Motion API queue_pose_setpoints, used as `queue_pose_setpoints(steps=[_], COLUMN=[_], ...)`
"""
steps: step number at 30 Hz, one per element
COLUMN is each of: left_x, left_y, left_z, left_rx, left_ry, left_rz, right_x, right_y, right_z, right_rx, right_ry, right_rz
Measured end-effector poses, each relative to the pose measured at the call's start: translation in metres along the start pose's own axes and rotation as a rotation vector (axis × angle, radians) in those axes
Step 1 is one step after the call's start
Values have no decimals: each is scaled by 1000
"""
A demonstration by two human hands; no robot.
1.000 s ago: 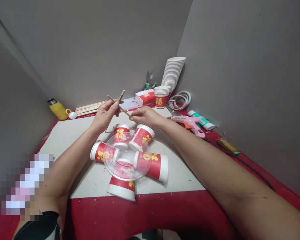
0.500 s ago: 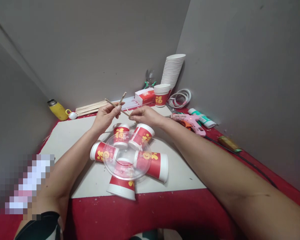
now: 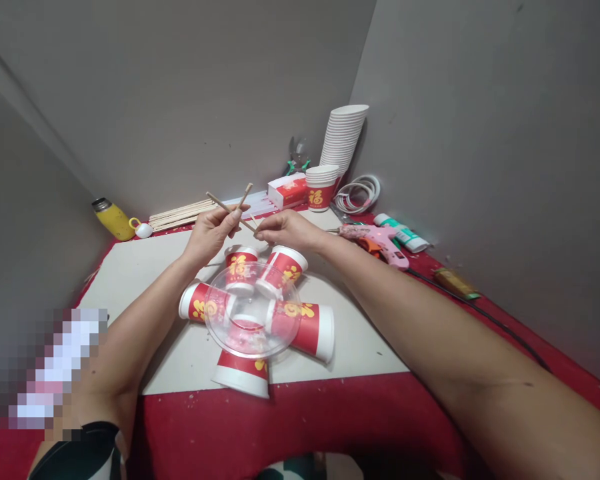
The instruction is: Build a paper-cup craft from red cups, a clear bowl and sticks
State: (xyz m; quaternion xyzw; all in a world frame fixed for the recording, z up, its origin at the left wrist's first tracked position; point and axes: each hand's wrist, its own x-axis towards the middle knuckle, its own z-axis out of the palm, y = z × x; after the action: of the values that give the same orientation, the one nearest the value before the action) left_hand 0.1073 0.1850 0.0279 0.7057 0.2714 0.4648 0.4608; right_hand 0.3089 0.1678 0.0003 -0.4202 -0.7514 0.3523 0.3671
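Two thin wooden sticks cross in the fingers of my left hand (image 3: 211, 233), which pinches them near the crossing. One stick (image 3: 215, 199) slants down to the right, and its lower end is between the fingertips of my right hand (image 3: 287, 230). The other stick (image 3: 246, 193) points up and right. Below my hands lies a ring of red-and-white paper cups (image 3: 307, 330) on their sides, their bases toward the centre. A clear round plastic lid or dish (image 3: 253, 350) rests over the inner ends of the cups.
A white board (image 3: 360, 357) covers part of the red table. At the back are more wooden sticks (image 3: 180, 215), a yellow bottle (image 3: 113, 220), a red-and-white box (image 3: 287, 191) and stacked paper cups (image 3: 344, 137). On the right lie a pink glue gun (image 3: 380, 243), a coiled cable (image 3: 359, 197) and a green-and-white tube (image 3: 403, 232).
The view has shifted slightly. The slanting stick's upper end sits a little farther up and left. Both hands keep nearly the same place and grip, and the cups have not moved.
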Motion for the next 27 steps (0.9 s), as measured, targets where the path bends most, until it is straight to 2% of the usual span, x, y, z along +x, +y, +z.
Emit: queue_pose_setpoints(steps=[8,17,27], left_x=[5,0,-2], left_y=[-11,-7,-8], left_z=[-3,-10,-10], left_rx=[-107,-81,-90], left_ry=[-2,-24,17], left_rz=[34,-26,-50], right_x=[-1,1,0], right_y=[1,3,3], right_z=[0,1,1], right_rx=[9,33,39], right_ry=[12,15,15], right_rz=[52,37,35])
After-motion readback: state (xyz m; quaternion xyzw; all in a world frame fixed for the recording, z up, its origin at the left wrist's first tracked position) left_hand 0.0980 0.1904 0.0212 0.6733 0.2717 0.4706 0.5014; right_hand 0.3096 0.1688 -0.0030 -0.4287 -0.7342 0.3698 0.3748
